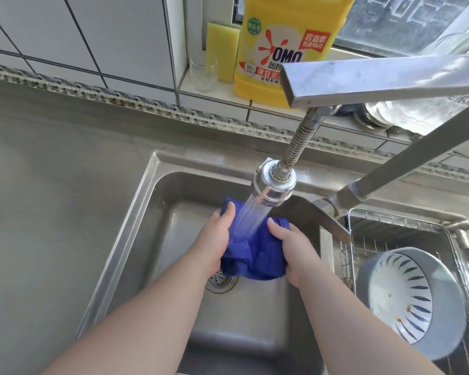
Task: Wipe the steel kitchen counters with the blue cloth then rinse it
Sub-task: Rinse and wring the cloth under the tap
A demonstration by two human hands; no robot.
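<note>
The blue cloth (251,257) is bunched up over the left sink basin (171,190), held between both hands. My left hand (217,239) grips its left side, thumb on top. My right hand (293,253) grips its right side. Water sprays from the faucet head (272,185) onto the cloth between my thumbs. The steel counter (52,185) stretches to the left of the sink. The drain strainer (220,280) shows just under the cloth.
A wire rack (390,220) in the right basin holds a grey bowl (409,301) with a blue-striped inside. On the tiled ledge behind stand a yellow detergent jug (279,44), a yellow sponge (222,50) and a glass (203,71). The faucet arm (377,79) overhangs.
</note>
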